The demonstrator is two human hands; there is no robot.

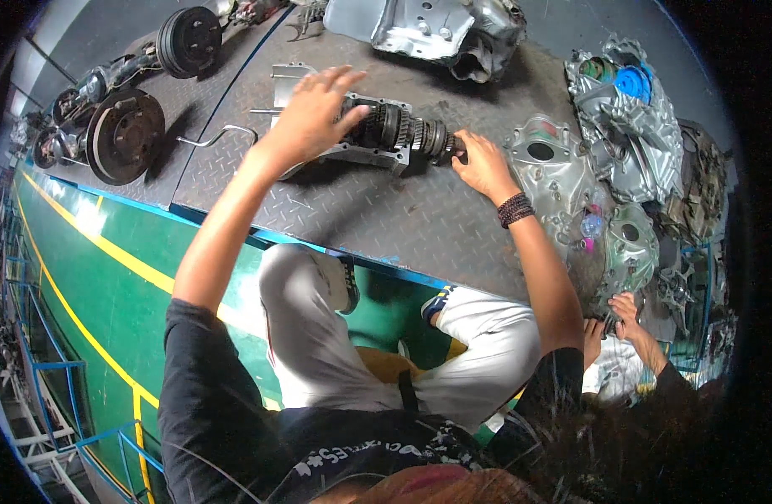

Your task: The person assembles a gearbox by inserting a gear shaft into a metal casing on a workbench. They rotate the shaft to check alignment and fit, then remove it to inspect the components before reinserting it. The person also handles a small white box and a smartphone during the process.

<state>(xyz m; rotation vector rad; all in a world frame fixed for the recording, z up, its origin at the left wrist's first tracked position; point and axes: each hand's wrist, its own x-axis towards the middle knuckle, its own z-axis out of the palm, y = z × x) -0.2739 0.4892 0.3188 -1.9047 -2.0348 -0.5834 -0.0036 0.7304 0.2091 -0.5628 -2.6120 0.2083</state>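
Note:
A gear shaft (392,128) with several dark toothed gears lies in an open metal gearbox housing (365,154) on the bench. Its right end sticks out past the housing's edge. My right hand (484,168) has its thumb and fingers closed round that end. Over the left part of the housing is my left hand (315,116), fingers stretched and thumb apart, with nothing in it. It hides part of the housing, and whether it touches the metal I cannot tell. A thin rod (264,111) points out to the left of the housing.
A bent metal rod (218,136) and an axle with a brake drum (126,136) are at left. A large silver casing (424,34) stands behind. Castings (547,164) and a clear bottle (591,225) are at right. Another person's hands (625,315) are at lower right.

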